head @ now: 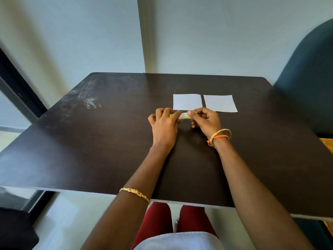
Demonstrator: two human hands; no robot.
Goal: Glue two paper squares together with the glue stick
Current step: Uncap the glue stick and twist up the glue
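Both hands grip the glue stick [183, 115], held level just above the dark table [108, 141]: the left hand [164, 126] curls its fingers around one end, the right hand [207, 121] pinches the other. Its yellow-and-white label is too blurred to read. Two white paper squares [187, 101] [220, 103] lie side by side just beyond the hands, a thin gap between them.

A dark brown desk [108, 141] stands against a pale wall [216, 33]. It has whitish scratch marks [86, 98] near its far left. At right is perhaps a dark green chair [310, 78].
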